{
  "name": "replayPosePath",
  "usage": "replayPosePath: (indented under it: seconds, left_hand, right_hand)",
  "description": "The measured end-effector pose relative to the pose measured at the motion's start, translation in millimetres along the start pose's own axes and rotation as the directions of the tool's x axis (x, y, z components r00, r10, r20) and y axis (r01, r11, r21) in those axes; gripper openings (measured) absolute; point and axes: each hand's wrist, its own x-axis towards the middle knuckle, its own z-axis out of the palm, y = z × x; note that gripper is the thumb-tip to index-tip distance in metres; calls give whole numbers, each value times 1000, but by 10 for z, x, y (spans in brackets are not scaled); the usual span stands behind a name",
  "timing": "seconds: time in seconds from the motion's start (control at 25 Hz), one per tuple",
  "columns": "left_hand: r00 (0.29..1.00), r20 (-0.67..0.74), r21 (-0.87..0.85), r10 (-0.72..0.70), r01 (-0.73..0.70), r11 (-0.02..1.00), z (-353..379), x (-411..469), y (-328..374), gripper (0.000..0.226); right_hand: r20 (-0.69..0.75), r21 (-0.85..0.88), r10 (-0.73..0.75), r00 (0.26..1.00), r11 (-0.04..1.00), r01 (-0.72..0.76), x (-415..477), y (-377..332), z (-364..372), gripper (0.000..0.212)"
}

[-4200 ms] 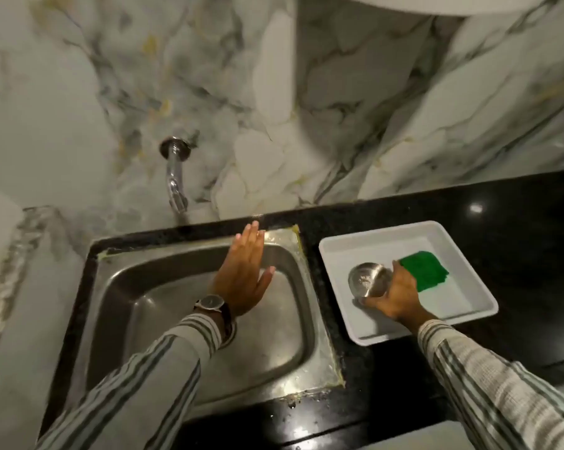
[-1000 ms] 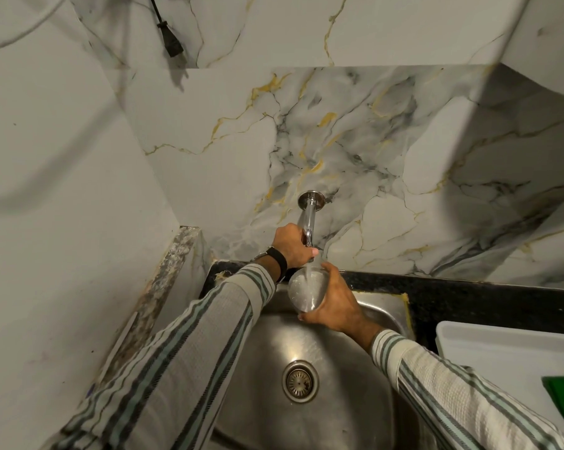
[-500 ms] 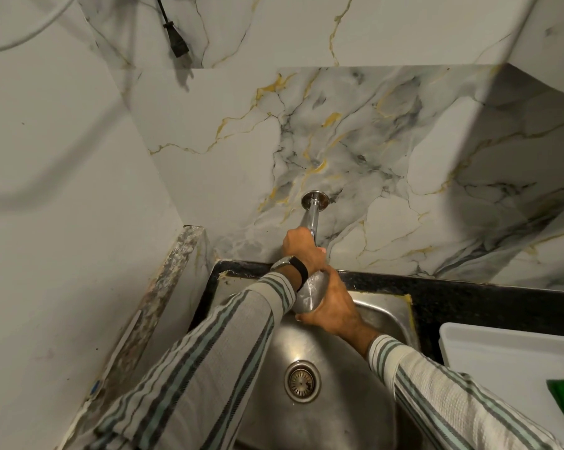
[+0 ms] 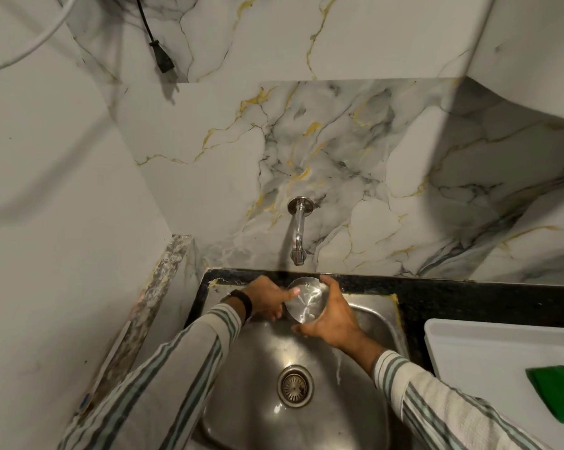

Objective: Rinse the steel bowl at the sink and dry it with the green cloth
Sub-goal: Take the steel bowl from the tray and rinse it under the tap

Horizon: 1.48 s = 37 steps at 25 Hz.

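Note:
The small steel bowl (image 4: 306, 300) is held tilted over the back of the steel sink (image 4: 371, 313), just below the wall tap (image 4: 297, 232). My right hand (image 4: 331, 316) grips its right rim, fingers wrapped round the outside. My left hand (image 4: 267, 298) is at the bowl's left edge with the thumb reaching inside it. A thin trickle of water runs down the sink wall under my right wrist. No water is visibly coming from the tap. The green cloth (image 4: 558, 396) lies in the white tray (image 4: 488, 349) at the far right.
A black counter (image 4: 469, 295) surrounds the sink, with the marble wall behind and a plain wall close on the left. The drain (image 4: 295, 386) sits in the sink's middle. A black plug on a cord (image 4: 162, 61) hangs at the upper left.
My left hand has come off the tap and gone to the bowl. The bowl has dropped lower and away from the spout, and the stream has stopped.

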Motion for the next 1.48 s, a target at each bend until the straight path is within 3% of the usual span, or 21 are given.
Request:
replayPosePath:
  seconds: [0.08, 0.16, 0.32, 0.4, 0.52, 0.64, 0.8, 1.0, 1.28, 1.48]
  left_hand:
    - [998, 68, -158, 2, 9, 987, 37, -41, -43, 62]
    - [998, 63, -234, 19, -4, 972, 50, -84, -18, 60]
    - [999, 22, -326, 29, -21, 945, 68, -133, 47, 57]
    - [998, 34, -339, 44, -30, 940, 82, -113, 49, 61]
    - [997, 62, -249, 37, -21, 968, 46, -87, 82, 75]
    - [988, -149, -104, 50, -66, 992, -63, -64, 234, 77]
    - [919, -361, -44, 160, -188, 981, -190, -13, 608, 51]
    - [859, -454, 104, 238, -214, 971, -140, 79, 893, 37]
    - [841, -500, 72, 208, -199, 977, 5, 158, 883, 29]
    - [847, -494, 62, 199, -193, 979, -20, 174, 845, 28]
  right_hand:
    - [47, 35, -31, 998, 999, 30, -1, -21, -79, 149]
    - [69, 64, -30, 997, 998, 26, -24, -23, -196, 137]
    - [26, 383, 203, 979, 902, -197, -50, -36, -329, 57]
    - [49, 387, 248, 968, 888, -247, -65, -8, -365, 37]
    - [-7, 265, 233, 972, 938, -223, -189, 93, -346, 36]
    - [-37, 196, 221, 975, 958, -210, -320, 200, -165, 37]
    - [-61, 301, 238, 969, 930, -210, -276, 164, 50, 32]
    - [-154, 353, 287, 946, 910, -218, -208, 265, -80, 43]
    - [-113, 421, 336, 935, 869, -261, -361, 354, 201, 35]
    - [-201, 439, 421, 885, 846, -303, -232, 322, 32, 35]
